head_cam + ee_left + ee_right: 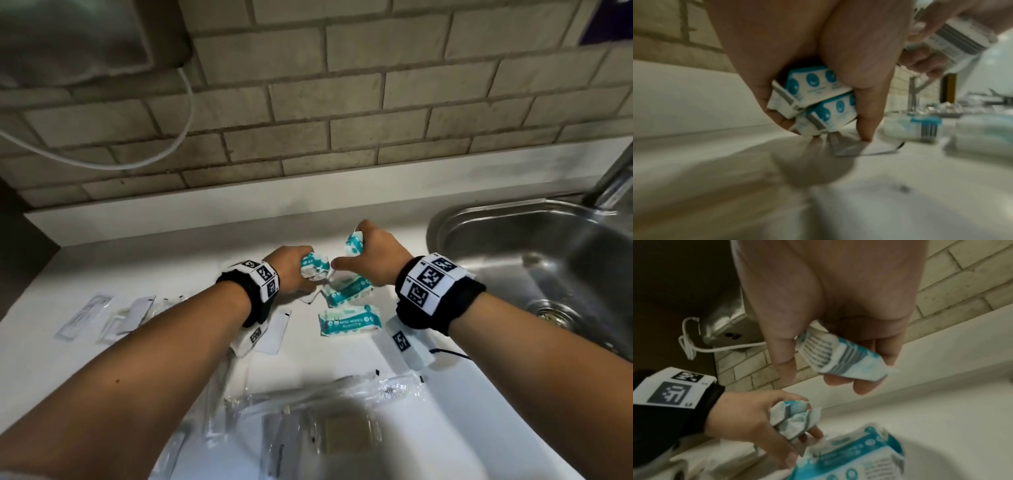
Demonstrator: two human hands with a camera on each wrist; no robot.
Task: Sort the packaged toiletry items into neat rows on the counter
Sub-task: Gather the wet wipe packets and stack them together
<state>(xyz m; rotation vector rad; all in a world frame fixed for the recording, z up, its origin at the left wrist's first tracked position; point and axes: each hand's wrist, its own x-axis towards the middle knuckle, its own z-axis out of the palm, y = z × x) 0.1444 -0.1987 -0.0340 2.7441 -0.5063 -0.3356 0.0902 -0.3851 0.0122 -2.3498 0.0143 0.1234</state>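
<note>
My left hand [301,270] grips two teal-and-white mini wipes packs [818,100] stacked together, just above the white counter [137,267]; its thumb tip touches a small flat sachet [865,148]. My right hand [371,255] holds one more wipes pack [354,242] lifted a little higher and to the right; the right wrist view shows this pack [838,355] between thumb and fingers. Two more wipes packs lie flat on the counter below the hands, one [346,291] tilted, one [349,319] facing up.
A steel sink [548,260] and tap [613,178] lie to the right. Flat white sachets [85,317] sit at the left, and clear-wrapped items [318,411] crowd the near counter. A tiled wall [342,120] backs it, with a metal dispenser [723,324] and white cord [186,102].
</note>
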